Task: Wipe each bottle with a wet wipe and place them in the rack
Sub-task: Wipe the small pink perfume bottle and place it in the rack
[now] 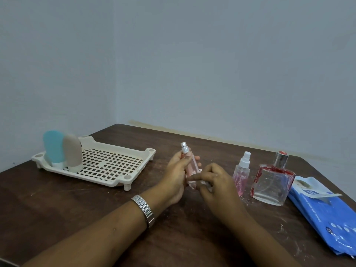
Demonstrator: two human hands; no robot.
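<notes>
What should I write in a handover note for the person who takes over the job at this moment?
Left hand holds the slim pink bottle upright. Right hand presses a wet wipe against its lower part.
Done: the blue bottle and the beige bottle stand cap-down at the left end of the rack.
Left: finish wiping the slim pink bottle and put it in the rack. Then wipe and rack the pink spray bottle and the red-stained square glass bottle. Both stand on the table at the right, beside the blue wipes pack.
</notes>
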